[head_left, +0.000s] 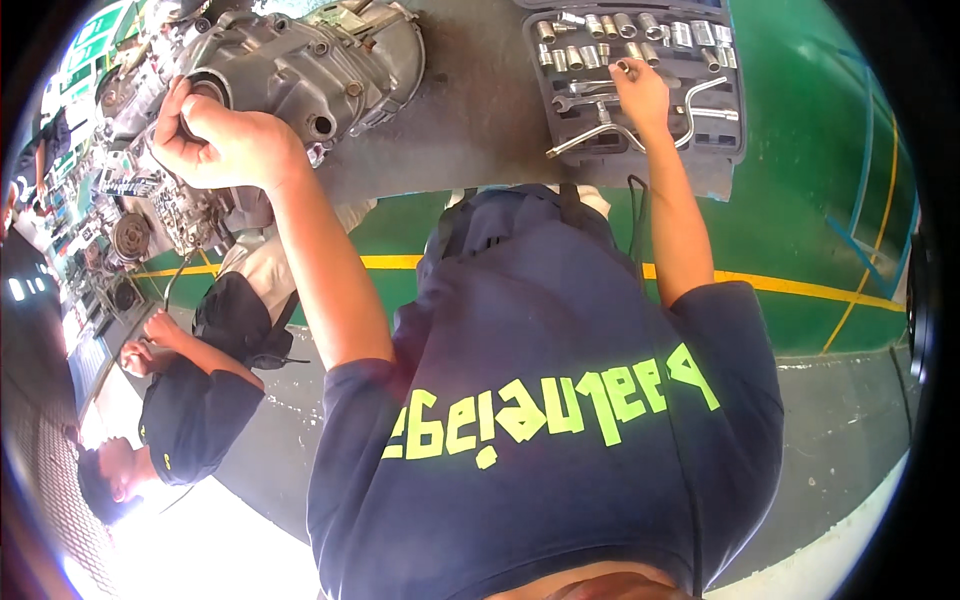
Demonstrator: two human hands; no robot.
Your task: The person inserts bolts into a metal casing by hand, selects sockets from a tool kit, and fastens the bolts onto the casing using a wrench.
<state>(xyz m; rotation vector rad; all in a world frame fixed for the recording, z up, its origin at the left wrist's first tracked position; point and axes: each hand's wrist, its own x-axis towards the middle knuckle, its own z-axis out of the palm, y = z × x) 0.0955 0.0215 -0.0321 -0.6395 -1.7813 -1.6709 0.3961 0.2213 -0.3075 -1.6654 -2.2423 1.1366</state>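
My right hand (pixel 643 98) reaches over an open socket set case (pixel 738 130). Its fingertips pinch a small metal socket (pixel 624 66), just below the rows of sockets (pixel 590 57). Beneath and beside that hand lie a combination wrench (pixel 580 101) and a bent speed handle (pixel 690 115). My left hand (pixel 225 145) is at a large grey metal gearbox housing (pixel 290 60), by its round opening (pixel 210 90). The fingers there are curled in; whatever they hold, if anything, is hidden.
The dark workbench (pixel 470 130) runs between the housing and the case. More engine parts (pixel 130 235) crowd the left side. Another person (pixel 200 400) stands close on my left, hands near the parts. A green floor (pixel 800 200) with yellow lines lies beyond the bench's right edge.
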